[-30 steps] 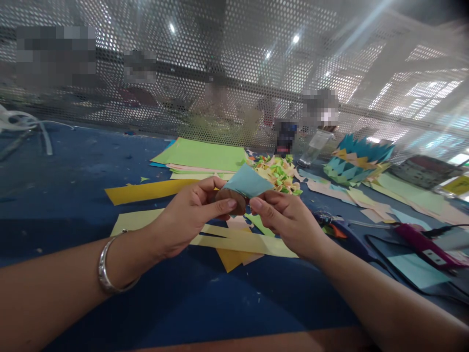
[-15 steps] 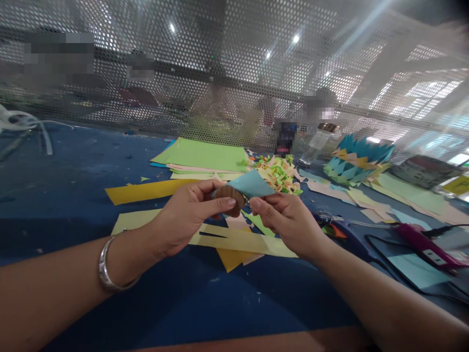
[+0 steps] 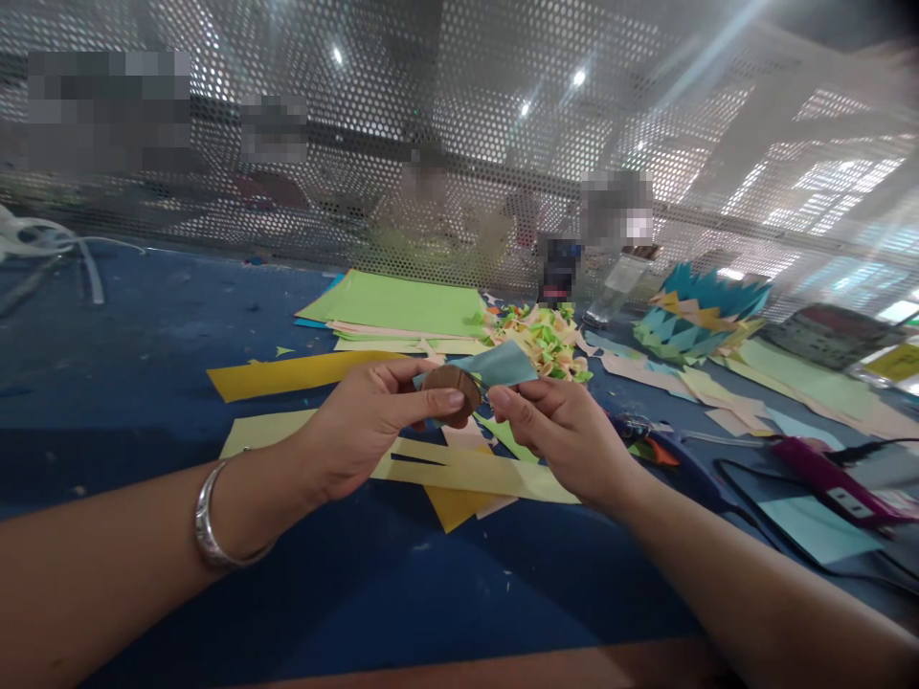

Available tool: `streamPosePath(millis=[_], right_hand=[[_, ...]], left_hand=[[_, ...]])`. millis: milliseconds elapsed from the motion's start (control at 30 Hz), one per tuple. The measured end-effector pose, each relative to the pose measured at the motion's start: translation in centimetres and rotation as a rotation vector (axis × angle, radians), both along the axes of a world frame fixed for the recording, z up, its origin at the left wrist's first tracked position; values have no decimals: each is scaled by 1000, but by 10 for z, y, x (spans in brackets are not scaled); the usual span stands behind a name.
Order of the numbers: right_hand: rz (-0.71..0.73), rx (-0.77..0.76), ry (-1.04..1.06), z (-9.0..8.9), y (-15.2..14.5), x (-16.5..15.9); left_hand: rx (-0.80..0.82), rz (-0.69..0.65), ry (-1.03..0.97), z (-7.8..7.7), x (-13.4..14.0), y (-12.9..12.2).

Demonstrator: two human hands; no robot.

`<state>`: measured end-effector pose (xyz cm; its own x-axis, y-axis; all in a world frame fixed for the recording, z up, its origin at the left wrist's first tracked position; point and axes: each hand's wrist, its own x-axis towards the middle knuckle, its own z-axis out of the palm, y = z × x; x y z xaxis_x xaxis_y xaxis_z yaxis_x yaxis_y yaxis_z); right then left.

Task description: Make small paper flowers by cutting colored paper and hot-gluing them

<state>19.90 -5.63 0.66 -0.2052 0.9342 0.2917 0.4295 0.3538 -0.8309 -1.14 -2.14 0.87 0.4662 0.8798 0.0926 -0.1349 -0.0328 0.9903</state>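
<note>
My left hand [image 3: 392, 402] is closed, its thumb pressing on a round brown wood-coloured piece [image 3: 446, 388] whose exact kind I cannot tell. A light blue paper strip [image 3: 506, 362] runs from behind this piece toward the right. Its right end is pinched between the thumb and fingers of my right hand [image 3: 542, 421]. Both hands are raised above the table, close together. Under them lie pale yellow paper strips [image 3: 488, 471] and a darker yellow scrap [image 3: 454, 507].
Beyond my hands are a stack of green paper [image 3: 409, 304] and a heap of small paper pieces [image 3: 549, 340]. A blue folded-paper basket [image 3: 707, 311], a glass bottle [image 3: 618, 287], a glue gun [image 3: 682, 459] and a purple power strip [image 3: 837, 486] stand or lie on the right.
The blue paper strip has bent and tilted slightly between my hands. The brown piece has turned a little. Both hands stay in nearly the same place.
</note>
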Motion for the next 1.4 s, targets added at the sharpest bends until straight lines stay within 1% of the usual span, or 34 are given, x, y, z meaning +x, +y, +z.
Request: streamPosePath(millis=[233,467,633,900,1033,1267,1333,1400], right_hand=[[54,2,20,1,0,0],[32,12,28,1,-1,0],[54,4,64,0,-1,1],[72,-38,88,1,-1,4],[83,-42,92,1,-1,5],[87,-55,81,4,-3,2],[90,-71,108,3,-2,3],[79,-93,154,2,-1,4]], left_hand=[[-16,-8,-10,-1,0,-1],[13,-42,3,0,-1,-1],[65,-63,33,-1,-2,1],[81,-66,46,0,-3,1],[55,-68,64,2,-4,2],[61,-123,121,-4,-6,5],[64,-110,122,-4,-5,6],[60,-68,112,-3,-5,7]])
